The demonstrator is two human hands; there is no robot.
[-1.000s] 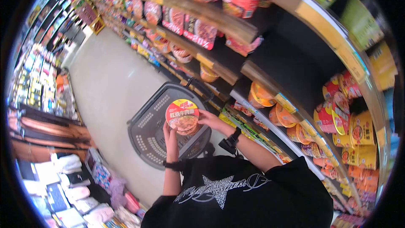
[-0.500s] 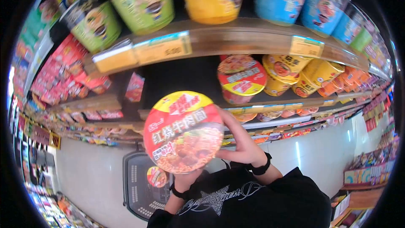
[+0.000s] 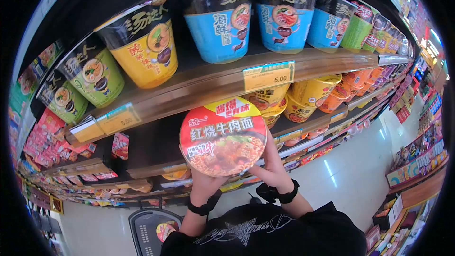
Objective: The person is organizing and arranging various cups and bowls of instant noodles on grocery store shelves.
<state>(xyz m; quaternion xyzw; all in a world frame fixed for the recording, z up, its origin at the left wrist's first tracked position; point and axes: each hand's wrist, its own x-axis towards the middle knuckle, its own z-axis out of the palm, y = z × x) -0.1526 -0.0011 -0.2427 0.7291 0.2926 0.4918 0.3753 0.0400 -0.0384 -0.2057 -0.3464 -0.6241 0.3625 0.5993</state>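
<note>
A red and yellow instant noodle bowl (image 3: pixel 222 137) is held in front of me, its printed lid turned to face me. My left hand (image 3: pixel 207 186) grips it from below at the left, most fingers hidden behind the bowl. At the lower right, my right hand (image 3: pixel 272 166) closes around its side, the fingertips out of sight. Both wrists wear black bands. Behind the bowl, yellow noodle bowls (image 3: pixel 303 102) sit on the lower shelf, partly covered by it.
Tall blue noodle cups (image 3: pixel 286 19) and a yellow cup (image 3: pixel 147 47) line the upper shelf, whose edge (image 3: pixel 204 90) juts out above. Below left, a dark shopping basket (image 3: pixel 142 227) on the floor holds another noodle bowl (image 3: pixel 167 230). A further rack (image 3: pixel 417 161) stands at right.
My view has turned right and tilted up toward the upper shelf. The bowl now appears further right and slightly higher, its lid more level. My left hand has come up with it.
</note>
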